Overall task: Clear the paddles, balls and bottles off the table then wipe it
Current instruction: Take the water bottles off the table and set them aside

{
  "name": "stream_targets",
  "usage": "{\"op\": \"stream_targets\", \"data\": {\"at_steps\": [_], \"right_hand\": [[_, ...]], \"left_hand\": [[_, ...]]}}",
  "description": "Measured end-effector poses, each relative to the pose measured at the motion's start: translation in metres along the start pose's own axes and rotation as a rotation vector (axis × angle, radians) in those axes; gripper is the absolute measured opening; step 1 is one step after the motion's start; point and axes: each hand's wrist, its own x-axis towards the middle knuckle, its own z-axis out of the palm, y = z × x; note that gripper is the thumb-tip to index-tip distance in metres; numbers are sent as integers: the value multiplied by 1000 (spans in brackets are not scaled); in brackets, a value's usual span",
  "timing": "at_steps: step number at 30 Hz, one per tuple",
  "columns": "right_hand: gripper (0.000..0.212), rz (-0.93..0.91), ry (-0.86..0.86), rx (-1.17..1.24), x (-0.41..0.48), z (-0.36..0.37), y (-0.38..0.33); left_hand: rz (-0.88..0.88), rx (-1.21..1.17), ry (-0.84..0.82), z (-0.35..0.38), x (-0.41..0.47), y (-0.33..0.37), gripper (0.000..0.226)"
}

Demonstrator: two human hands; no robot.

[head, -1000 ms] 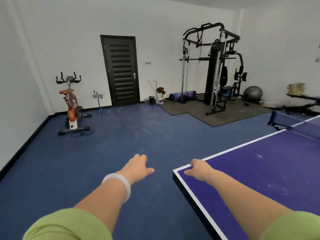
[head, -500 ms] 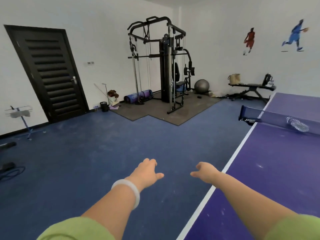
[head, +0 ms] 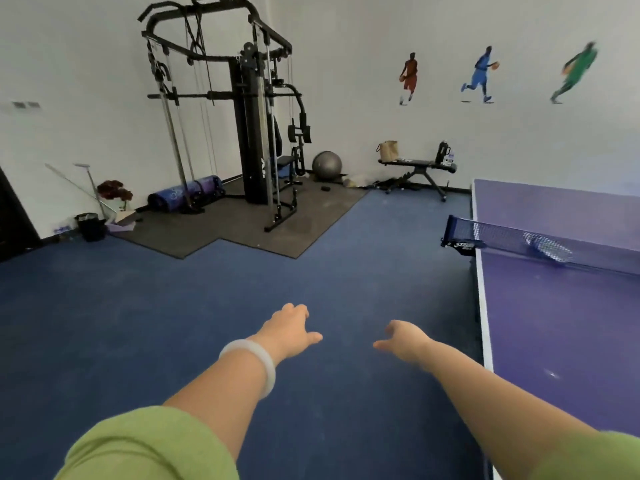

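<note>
Bench (head: 561, 323), purple-topped with a white line along its border, fills the right of the frame. Its left edge runs from the upper right down towards the lower right corner. A dark net (head: 502, 235) crosses it, fixed at that edge by a black clamp (head: 462, 244) whose white lettering is too blurred to read. Against the net lies a pale ribbed object (head: 549, 250), too smeared to name.

In the lower middle, the left hand (head: 289, 329), with a white bangle (head: 249, 367) on its wrist, and the right hand (head: 405, 341) reach out over the blue floor (head: 138, 323), just left of the bench edge. Each grip is loosely spread and holds nothing.

The floor lies wide across the left and centre, up to a grey mat (head: 277, 230). On the mat stands a black cable machine (head: 256, 116); the white letters on its column cannot be read. At the far wall a black gym seat (head: 415, 164) carries a tan bag (head: 388, 150) and a dark flask (head: 442, 150). Above it, basketball-player stickers (head: 481, 76) in red, blue and green mark the wall.
</note>
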Motion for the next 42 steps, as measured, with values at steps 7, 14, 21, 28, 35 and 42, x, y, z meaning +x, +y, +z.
{"op": "stream_targets", "data": {"at_steps": [7,14,21,28,35,42], "right_hand": [[58,218,178,119,81,-59,-19],[52,378,300,202,188,-118,19],[59,460,309,260,320,-187,70],[56,545,354,252,426,-259,100],[57,615,441,287,561,-313,119],[42,738,550,343,677,-377,139]], "left_hand": [[222,54,-110,-46,169,-1,54],[464,64,-201,-38,327,78,54],[560,112,-272,-30,489,163,55],[669,118,-301,-36,622,235,55],[784,103,-376,-33,783,287,57],[891,129,-418,-49,944,355,56]]}}
